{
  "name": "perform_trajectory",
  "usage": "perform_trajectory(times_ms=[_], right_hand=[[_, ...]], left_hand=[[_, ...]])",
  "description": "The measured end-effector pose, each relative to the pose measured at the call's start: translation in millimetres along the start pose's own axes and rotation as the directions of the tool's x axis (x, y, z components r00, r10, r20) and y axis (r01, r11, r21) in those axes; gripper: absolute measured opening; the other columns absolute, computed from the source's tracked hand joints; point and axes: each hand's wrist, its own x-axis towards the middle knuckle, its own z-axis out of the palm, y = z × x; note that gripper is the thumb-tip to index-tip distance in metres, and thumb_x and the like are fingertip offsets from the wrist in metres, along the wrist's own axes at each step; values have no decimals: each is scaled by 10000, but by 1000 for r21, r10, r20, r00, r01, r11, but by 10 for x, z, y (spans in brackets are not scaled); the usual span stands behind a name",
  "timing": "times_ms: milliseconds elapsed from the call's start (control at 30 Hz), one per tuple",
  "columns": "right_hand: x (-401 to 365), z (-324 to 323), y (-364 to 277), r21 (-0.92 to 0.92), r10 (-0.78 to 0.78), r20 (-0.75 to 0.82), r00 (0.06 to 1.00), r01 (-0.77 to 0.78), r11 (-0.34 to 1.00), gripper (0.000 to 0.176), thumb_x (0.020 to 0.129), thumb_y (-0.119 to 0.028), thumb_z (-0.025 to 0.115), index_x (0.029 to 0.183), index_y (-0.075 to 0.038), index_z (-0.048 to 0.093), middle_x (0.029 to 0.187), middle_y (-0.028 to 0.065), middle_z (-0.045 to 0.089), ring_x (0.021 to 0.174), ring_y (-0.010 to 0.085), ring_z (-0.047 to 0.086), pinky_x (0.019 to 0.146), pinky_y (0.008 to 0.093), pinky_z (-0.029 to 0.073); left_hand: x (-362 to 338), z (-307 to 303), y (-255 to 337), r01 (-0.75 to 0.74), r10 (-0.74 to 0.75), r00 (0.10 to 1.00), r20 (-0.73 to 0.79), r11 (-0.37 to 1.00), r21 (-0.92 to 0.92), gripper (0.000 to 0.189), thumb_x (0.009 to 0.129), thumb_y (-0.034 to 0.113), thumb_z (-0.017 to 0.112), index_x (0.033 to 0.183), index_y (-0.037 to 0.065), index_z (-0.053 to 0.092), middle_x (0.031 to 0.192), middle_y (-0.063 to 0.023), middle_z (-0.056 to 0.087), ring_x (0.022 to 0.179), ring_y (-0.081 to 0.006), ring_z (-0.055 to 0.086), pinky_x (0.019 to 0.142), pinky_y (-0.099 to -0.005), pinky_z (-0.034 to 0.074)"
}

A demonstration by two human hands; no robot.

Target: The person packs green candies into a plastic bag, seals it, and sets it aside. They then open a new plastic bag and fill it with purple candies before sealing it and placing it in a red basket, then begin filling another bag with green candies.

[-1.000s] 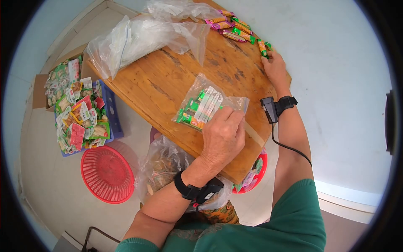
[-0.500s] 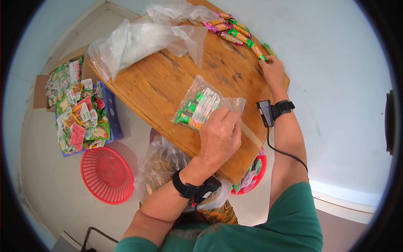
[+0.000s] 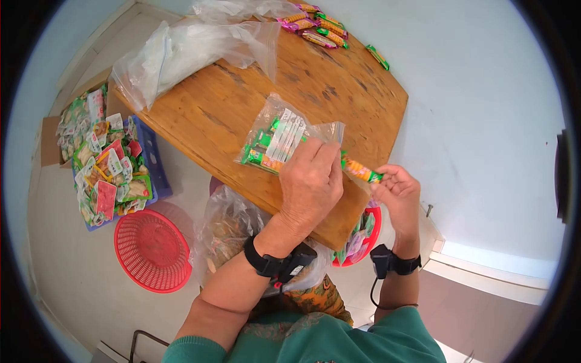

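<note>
On the wooden table [image 3: 242, 109] lies a clear plastic bag [image 3: 275, 136] with a white label and several green and orange packets inside. My left hand [image 3: 311, 184] is closed on the bag's right side, near its opening. Between the fingers and thumb of my right hand [image 3: 398, 189] is a green and orange snack packet [image 3: 361, 171], held by its right end. The packet's other end is beside the bag's open edge, close to my left hand. A single green packet [image 3: 377, 57] rests at the table's far right edge.
Several purple and green packets [image 3: 315, 27] lie at the table's back, beside empty clear bags [image 3: 193, 54]. Left of the table are a blue crate [image 3: 158, 160] of food packs, a cardboard box [image 3: 51, 142] and a red basket [image 3: 151, 251]. Another red basket [image 3: 378, 233] stands below the right corner.
My right hand has come from the table's far right edge towards the bag, bringing a green and orange packet with it. My left hand has stayed on the bag. The view has shifted slightly.
</note>
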Motion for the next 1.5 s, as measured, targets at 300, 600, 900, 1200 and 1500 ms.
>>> perform_trajectory(times_ms=[300,600,900,1200,1500], right_hand=[[159,555,-12,210,21,69,997,-35,977,263,899,29,694,1155,23,630,943,36,694,774,61,623,661,188,487],[489,863,91,304,-53,-31,998,60,951,367,885,91,629,1246,42,578,1011,55,683,825,80,631,717,202,509],[608,943,113,176,-60,-80,995,73,982,229,882,27,704,1103,24,646,842,6,652,730,55,581,624,206,468],[717,945,199,44,-44,-68,997,47,998,96,882,-3,728,964,11,682,829,-11,644,748,52,560,638,218,467],[746,980,243,-15,-242,-84,967,242,970,139,851,13,716,982,-28,696,781,23,665,700,87,581,635,248,479]], left_hand=[[7,-26,30,-61,60,998,32,998,5,194,778,-39,726,954,33,686,819,-118,613,720,-318,634,597,-383,514],[6,-3,16,-87,88,994,69,996,-13,185,795,-35,710,967,29,691,843,-117,638,741,-310,651,619,-377,532],[13,-1,9,-86,87,994,72,996,-18,176,805,-36,706,969,27,690,843,-121,635,754,-319,648,631,-385,530],[1,18,-4,-60,62,996,65,998,-31,178,817,-41,702,984,21,692,830,-131,630,744,-333,641,626,-391,522],[-1,11,1,-51,54,996,71,998,-35,161,821,-39,696,972,16,682,836,-134,633,745,-342,640,626,-393,518]])
